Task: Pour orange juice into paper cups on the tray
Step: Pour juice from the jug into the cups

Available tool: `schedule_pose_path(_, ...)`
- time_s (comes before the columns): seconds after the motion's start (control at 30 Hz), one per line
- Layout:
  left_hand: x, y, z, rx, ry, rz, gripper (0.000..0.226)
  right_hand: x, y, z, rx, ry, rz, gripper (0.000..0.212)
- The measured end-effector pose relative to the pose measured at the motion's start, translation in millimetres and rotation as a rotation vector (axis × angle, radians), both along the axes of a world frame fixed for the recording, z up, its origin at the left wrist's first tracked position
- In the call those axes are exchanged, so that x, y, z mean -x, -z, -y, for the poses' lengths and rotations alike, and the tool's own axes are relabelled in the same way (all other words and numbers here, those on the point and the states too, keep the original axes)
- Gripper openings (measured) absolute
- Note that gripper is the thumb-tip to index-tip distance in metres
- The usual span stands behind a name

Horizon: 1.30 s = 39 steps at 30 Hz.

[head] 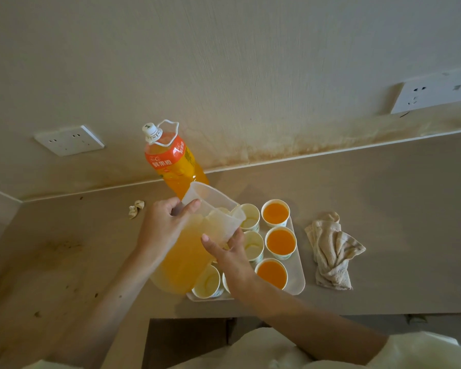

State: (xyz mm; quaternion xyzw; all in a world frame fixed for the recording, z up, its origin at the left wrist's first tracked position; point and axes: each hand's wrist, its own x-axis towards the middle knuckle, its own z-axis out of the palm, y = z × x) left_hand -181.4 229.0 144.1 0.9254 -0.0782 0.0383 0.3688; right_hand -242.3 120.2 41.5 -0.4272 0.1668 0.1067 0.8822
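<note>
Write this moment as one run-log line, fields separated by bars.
left hand + right hand: grip pitcher | pitcher: tilted over tray | filled cups: three | empty cups: several

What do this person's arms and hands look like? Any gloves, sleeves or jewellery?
The left hand and right hand are bare: no gloves, and no rings or watch that I can see. Both forearms are uncovered too. A pale cream sleeve begins high on the right arm, and the same pale fabric shows at the bottom left edge.
</note>
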Motion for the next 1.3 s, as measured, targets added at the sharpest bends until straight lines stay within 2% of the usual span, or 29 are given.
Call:
schedule_pose_path(0.17,-4,4,1,-0.011,0.000,-0.005,0.052,-3,2,1,0.004,-0.017,-0.024,0.101)
schedule_pose_path(0.3,-7,7,3,-0.013,-0.010,-0.002,0.052,-5,3,1,-0.013,-0.026,-0.035,0.113)
schedule_pose_path(0.5,-8,9,2,-0.035,-0.011,-0.017,0.052,-4,5,1,-0.019,-0.029,-0.028,0.115)
schedule_pose_path(0.6,-8,10,2,-0.037,-0.016,-0.021,0.051,-5,5,1,-0.024,-0.020,-0.045,0.109)
schedule_pose_path(1.3,-13,10,2,-0.021,0.023,-0.066,0.053,-6,11,-4,-0.028,-0.022,-0.064,0.123)
